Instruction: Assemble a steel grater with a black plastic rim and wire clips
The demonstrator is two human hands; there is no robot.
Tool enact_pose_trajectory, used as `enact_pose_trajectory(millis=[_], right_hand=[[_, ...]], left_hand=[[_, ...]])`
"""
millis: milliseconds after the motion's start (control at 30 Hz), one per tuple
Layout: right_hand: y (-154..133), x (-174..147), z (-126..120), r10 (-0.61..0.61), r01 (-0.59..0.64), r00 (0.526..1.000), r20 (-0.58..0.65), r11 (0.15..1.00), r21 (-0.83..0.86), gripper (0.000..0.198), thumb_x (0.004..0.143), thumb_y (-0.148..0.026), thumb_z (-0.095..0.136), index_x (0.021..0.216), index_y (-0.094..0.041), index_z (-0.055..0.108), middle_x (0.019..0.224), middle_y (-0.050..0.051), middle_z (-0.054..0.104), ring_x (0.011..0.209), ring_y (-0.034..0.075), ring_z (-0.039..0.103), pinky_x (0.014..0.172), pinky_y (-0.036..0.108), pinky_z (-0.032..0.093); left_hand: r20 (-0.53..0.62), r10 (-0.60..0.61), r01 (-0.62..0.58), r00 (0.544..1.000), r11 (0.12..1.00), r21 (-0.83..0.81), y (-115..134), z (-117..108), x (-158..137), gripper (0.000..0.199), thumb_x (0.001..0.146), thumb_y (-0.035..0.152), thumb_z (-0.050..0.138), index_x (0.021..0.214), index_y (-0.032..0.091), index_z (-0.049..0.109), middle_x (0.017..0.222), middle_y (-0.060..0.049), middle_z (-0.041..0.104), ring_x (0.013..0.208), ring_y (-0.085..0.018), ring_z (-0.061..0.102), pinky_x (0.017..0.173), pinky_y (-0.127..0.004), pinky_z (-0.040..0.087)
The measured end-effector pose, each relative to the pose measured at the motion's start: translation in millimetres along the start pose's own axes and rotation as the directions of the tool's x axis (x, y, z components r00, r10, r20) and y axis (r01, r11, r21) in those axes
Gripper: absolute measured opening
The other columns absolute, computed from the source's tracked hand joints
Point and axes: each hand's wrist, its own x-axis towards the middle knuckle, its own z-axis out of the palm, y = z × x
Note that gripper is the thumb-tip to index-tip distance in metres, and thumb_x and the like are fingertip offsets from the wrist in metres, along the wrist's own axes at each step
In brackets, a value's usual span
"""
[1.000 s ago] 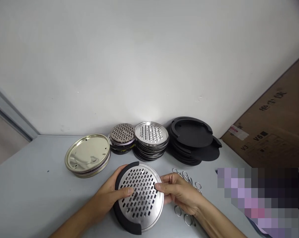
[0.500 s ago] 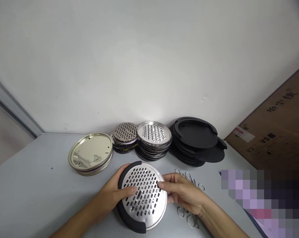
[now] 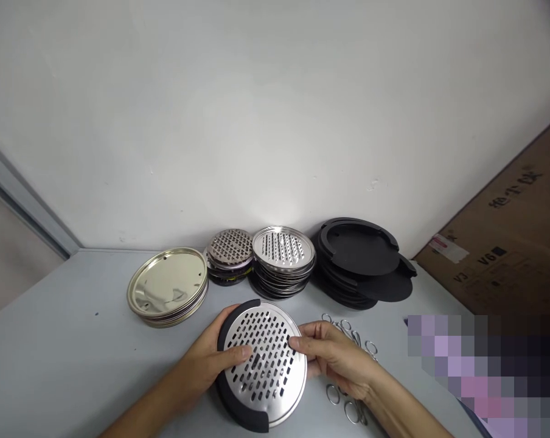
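Note:
Between my hands is a round perforated metal disc (image 3: 268, 377), tilted toward me, with a black curved rim piece (image 3: 227, 398) along its left edge. My left hand (image 3: 213, 350) grips it from the left, thumb on the metal face and fingers hidden behind the black rim. On the opposite edge my right hand (image 3: 332, 353) pinches the disc, thumb on top and fingers underneath. Beneath and beside my right hand lie several ring-handled metal tools (image 3: 351, 410), partly covered; their kind is unclear.
Along the wall stand a stack of gold-coloured round lids (image 3: 172, 283), a stack of smaller perforated discs (image 3: 230, 248), a stack of silver perforated discs (image 3: 284, 248) and a pile of black round bases (image 3: 364, 246). A cardboard box (image 3: 498, 243) stands at the right, above a pixelated area.
The view has shifted very slightly. Both hands keep the same hold on the disc, and nothing else has visibly moved.

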Motion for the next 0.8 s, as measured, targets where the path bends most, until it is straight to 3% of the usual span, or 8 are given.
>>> enact_pose_trajectory(millis=[167,433,600,733,800], right_hand=[[-0.3,2.1,-2.6,0.024,-0.025,0.999,0.047,1.0,0.012,0.037,0.08,-0.036,0.078,0.106,-0.009,0.075,0.097,0.015,0.077,0.084,0.021,0.073,0.082,0.038,0.06],[2.1,-0.6,0.4,-0.021,0.022,1.0,0.006,0.999,-0.024,0.038,0.08,-0.04,0.078,0.104,-0.01,0.077,0.094,0.014,0.076,0.081,0.023,0.073,0.081,0.038,0.059],[-4.8,-6.4,5.3,-0.134,0.13,0.99,-0.042,0.988,-0.081,0.04,0.08,-0.045,0.077,0.105,-0.014,0.078,0.086,0.01,0.076,0.072,0.018,0.07,0.067,0.028,0.057],[-9.2,-12.4,7.9,-0.294,0.278,0.954,-0.051,0.939,-0.203,0.032,0.082,-0.042,0.075,0.106,-0.02,0.078,0.086,0.006,0.076,0.079,0.019,0.07,0.075,0.03,0.055],[-9.6,-16.0,8.4,-0.382,0.342,0.922,-0.067,0.883,-0.32,0.026,0.084,-0.038,0.074,0.104,-0.023,0.078,0.089,0.005,0.076,0.084,0.02,0.07,0.078,0.03,0.055]], left_hand=[[-0.001,-0.001,0.001,1.0,1.0,0.026,1.1,-0.3,-1.4,0.072,0.082,0.023,0.077,0.143,0.027,0.04,0.139,-0.01,0.06,0.129,-0.032,0.055,0.107,-0.049,0.045],[-0.002,-0.004,0.004,1.0,1.0,-0.014,0.3,0.7,-0.5,0.074,0.083,0.022,0.076,0.146,0.028,0.038,0.139,-0.01,0.06,0.129,-0.033,0.055,0.106,-0.049,0.046],[0.046,0.041,-0.039,0.998,0.998,-0.05,3.2,4.5,-1.8,0.064,0.087,0.023,0.072,0.145,0.026,0.045,0.142,-0.01,0.059,0.132,-0.033,0.052,0.109,-0.049,0.043],[0.043,0.016,-0.01,0.999,0.99,-0.142,7.1,1.1,-2.1,0.05,0.095,0.04,0.061,0.141,0.024,0.052,0.143,-0.009,0.058,0.138,-0.032,0.045,0.112,-0.048,0.039],[0.083,0.017,0.002,0.996,0.975,-0.22,10.6,-2.7,-0.7,0.054,0.097,0.053,0.05,0.14,0.021,0.054,0.143,-0.01,0.058,0.14,-0.032,0.043,0.113,-0.048,0.038]])
